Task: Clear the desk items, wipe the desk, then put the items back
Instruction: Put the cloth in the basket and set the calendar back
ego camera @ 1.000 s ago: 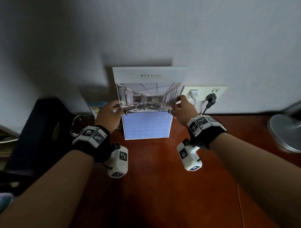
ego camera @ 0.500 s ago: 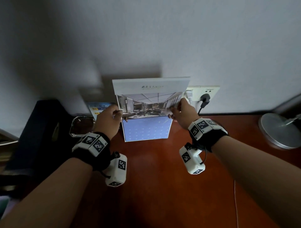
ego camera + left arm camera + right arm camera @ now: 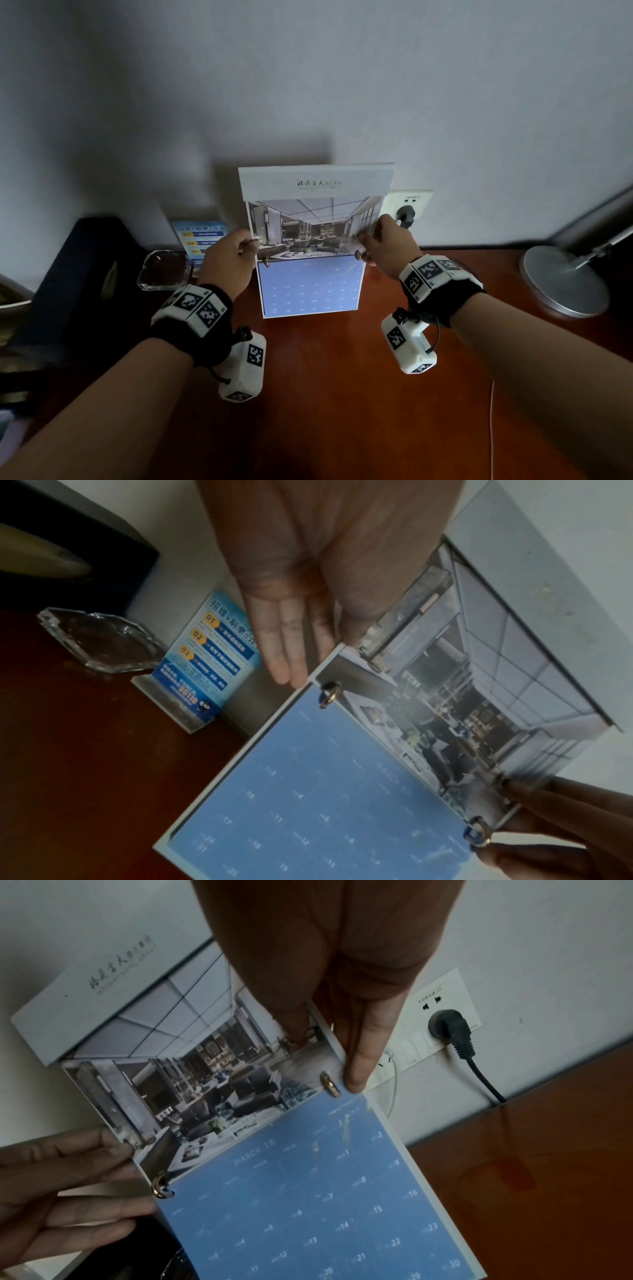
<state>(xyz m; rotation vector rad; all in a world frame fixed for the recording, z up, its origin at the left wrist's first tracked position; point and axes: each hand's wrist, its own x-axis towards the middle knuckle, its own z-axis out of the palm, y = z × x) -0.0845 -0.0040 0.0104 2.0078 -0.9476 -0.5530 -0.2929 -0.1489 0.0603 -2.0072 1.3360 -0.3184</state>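
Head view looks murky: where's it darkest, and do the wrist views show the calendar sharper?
Head view: darkest at left around the black box; white ring-bound desk calendar shadows the wall. Right wrist view: calendar dates legible. Left wrist view: dates faint, soft.

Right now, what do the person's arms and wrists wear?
Forearms are bare, no sleeves. Each wrist wears a black band topped by a white block with black square markers: left band, right band. Under each hangs a marked white box on a thin black cable: left box, right box.

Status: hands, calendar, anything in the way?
Left hand and right hand pinch the calendar at its ring edge. Calendar close to wall. Plug behind right hand.
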